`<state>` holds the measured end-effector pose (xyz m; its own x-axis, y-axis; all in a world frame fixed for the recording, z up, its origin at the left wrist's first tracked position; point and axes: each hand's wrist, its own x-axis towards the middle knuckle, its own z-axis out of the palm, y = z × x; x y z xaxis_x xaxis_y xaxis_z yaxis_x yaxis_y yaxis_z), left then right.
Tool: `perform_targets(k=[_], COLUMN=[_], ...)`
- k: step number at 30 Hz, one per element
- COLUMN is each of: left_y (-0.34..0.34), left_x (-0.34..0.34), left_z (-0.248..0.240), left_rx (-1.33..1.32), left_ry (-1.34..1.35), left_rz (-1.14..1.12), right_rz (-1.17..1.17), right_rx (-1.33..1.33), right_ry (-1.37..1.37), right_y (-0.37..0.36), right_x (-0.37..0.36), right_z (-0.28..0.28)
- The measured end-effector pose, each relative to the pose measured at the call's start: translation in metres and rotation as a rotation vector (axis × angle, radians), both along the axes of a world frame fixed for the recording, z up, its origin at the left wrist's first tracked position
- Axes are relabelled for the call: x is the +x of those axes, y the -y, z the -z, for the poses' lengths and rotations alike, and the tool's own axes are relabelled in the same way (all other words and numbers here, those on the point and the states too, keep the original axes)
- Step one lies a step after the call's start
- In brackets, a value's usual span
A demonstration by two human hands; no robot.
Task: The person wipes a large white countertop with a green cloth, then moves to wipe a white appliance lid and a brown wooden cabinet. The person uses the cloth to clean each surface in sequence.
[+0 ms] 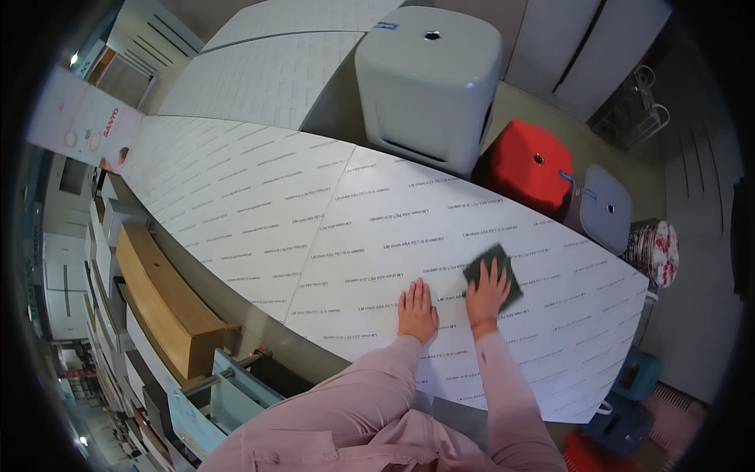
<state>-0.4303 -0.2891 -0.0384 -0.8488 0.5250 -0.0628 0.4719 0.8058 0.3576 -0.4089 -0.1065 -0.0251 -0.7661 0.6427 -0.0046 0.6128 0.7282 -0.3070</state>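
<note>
My left hand (418, 312) lies flat on a large white panel (377, 252) covered with rows of small print, its fingers stretched forward and nothing in them. To its right, my right hand (487, 297) holds a dark green square cloth (510, 285) down against the same panel. The fingers reach over the cloth's middle, and its corners show around them. A straight seam (318, 228) crosses the white surface to the left of both hands.
Beyond the panel's far edge stand a tall grey stool (429, 86), a red stool (531, 161) and a smaller grey one (604, 206). A wooden drawer front (165, 291) and a light blue cabinet part (228, 389) lie at the left. Blue bins (617, 425) sit at the lower right.
</note>
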Motion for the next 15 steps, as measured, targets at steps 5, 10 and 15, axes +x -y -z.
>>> perform_targets(k=[5, 10, 15], left_y=[-0.005, 0.008, 0.002], left_x=[-0.002, -0.004, 0.004], left_z=[0.004, -0.001, 0.002], left_rx=[-0.034, -0.046, -0.030], left_ry=[-0.022, 0.000, 0.019], left_rz=[0.018, -0.022, -0.003], right_rz=[0.064, -0.018, -0.088], right_rx=[-0.005, -0.159, -0.206], right_ry=[-0.051, 0.013, 0.120], right_y=[-0.023, 0.073, 0.143], right_x=[-0.031, 0.075, 0.215], right_z=[0.001, -0.014, -0.007])
